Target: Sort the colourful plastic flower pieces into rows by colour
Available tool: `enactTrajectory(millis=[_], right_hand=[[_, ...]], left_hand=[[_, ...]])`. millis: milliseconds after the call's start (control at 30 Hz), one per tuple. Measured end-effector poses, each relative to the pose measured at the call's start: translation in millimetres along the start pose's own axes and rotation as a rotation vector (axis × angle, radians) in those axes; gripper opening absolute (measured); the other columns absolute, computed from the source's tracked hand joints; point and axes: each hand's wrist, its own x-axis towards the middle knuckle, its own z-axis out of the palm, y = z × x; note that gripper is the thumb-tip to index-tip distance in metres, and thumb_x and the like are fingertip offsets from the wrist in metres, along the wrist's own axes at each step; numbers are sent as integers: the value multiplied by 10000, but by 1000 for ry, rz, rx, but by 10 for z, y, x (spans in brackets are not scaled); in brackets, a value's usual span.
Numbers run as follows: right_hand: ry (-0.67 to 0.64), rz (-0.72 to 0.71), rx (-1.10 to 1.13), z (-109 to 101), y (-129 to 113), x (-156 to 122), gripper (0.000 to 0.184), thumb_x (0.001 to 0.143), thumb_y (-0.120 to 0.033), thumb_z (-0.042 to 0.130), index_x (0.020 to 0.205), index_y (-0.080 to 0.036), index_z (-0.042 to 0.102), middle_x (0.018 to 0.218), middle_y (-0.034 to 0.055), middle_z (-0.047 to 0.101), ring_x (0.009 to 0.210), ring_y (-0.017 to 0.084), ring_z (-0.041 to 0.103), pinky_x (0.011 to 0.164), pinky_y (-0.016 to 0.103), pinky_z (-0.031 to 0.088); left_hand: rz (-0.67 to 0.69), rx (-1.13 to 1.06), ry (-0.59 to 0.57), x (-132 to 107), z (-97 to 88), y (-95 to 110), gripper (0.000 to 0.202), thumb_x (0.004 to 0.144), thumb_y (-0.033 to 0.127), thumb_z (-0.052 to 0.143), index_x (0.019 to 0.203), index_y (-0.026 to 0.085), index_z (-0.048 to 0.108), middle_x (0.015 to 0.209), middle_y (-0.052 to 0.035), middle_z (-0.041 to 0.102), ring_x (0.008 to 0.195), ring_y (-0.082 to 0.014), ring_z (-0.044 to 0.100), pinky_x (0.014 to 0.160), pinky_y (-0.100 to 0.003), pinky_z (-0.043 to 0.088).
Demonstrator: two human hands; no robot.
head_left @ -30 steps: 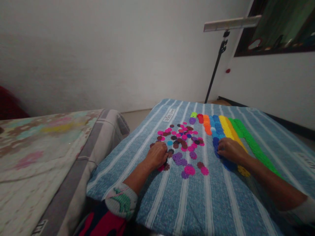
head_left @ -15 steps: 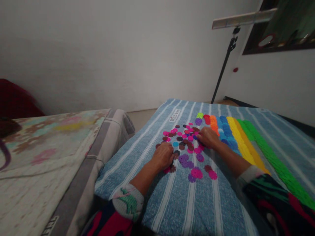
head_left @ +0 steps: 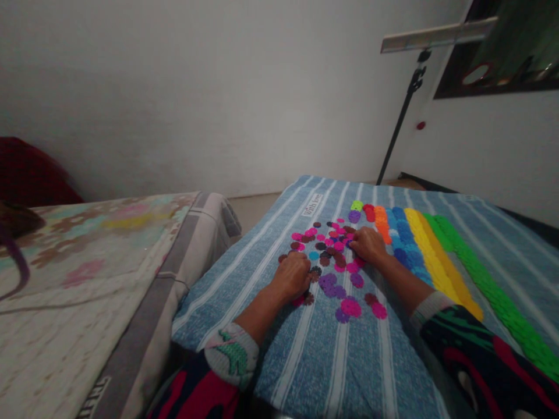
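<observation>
A scatter of small round toothed discs (head_left: 334, 256), pink, purple, brown and one blue, lies on a blue striped cloth (head_left: 349, 361). My left hand (head_left: 293, 274) rests curled at the scatter's left edge, fingers closed over some discs. My right hand (head_left: 369, 244) lies on the scatter's right side, fingers bent down onto pink discs; what they pinch is hidden. To the right run sorted rows of discs: orange (head_left: 381, 221), blue (head_left: 404, 244), yellow (head_left: 432, 256) and green (head_left: 484, 285).
A second mattress with a faded flowered sheet (head_left: 65, 273) lies to the left, a gap of floor between. A lamp stand (head_left: 404, 110) rises behind the cloth by the white wall. A dark red object (head_left: 26, 174) sits far left.
My right hand left the blue row and moved left onto the loose discs, then settled there. My left hand stayed put. The view shifted slightly left.
</observation>
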Motion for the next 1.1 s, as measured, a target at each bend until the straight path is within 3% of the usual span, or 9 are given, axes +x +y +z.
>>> enactTrajectory(millis=[167, 367, 567, 767, 967, 1100], right_hand=[[10, -24, 132, -173, 200, -31, 248, 857, -291, 554, 833, -169, 768, 832, 70, 739, 814, 189, 669, 659, 244, 447], [1, -117, 250, -468, 697, -258, 183, 784, -241, 602, 680, -164, 731, 789, 52, 730, 791, 191, 655, 679, 255, 443], [-140, -169, 244, -424, 1054, -606, 130, 736, -198, 640, 622, -185, 700, 843, 50, 730, 845, 204, 655, 753, 270, 464], [-140, -137, 141, -329, 1153, -795, 114, 744, -208, 652, 653, -205, 720, 955, 44, 716, 872, 197, 655, 789, 275, 463], [-94, -176, -35, -276, 1122, -842, 101, 739, -235, 673, 665, -226, 741, 895, 35, 697, 889, 204, 635, 790, 275, 445], [-119, -200, -182, -291, 1040, -855, 134, 777, -233, 638, 716, -212, 756, 880, 74, 680, 875, 229, 628, 760, 302, 423]], left_hand=[[0, 12, -5, -4, -41, 17, 198, 833, 223, 510, 765, 138, 675, 952, -122, 652, 987, -232, 583, 901, -347, 464], [4, 4, -11, -9, -66, 22, 202, 842, 233, 508, 754, 139, 664, 956, -119, 650, 1012, -233, 578, 918, -344, 457], [25, 10, 4, 4, -34, -10, 190, 837, 231, 519, 724, 146, 646, 960, -115, 651, 1015, -236, 575, 913, -347, 447], [36, 6, 26, 11, -20, -26, 199, 832, 193, 500, 703, 146, 644, 967, -116, 661, 1010, -229, 583, 922, -339, 437], [32, 14, 32, 5, -24, -22, 219, 853, 232, 501, 721, 152, 656, 948, -108, 656, 1006, -223, 580, 919, -333, 439], [26, 3, 25, 4, -17, -15, 193, 841, 217, 513, 724, 152, 653, 938, -101, 650, 992, -219, 580, 906, -332, 445]])
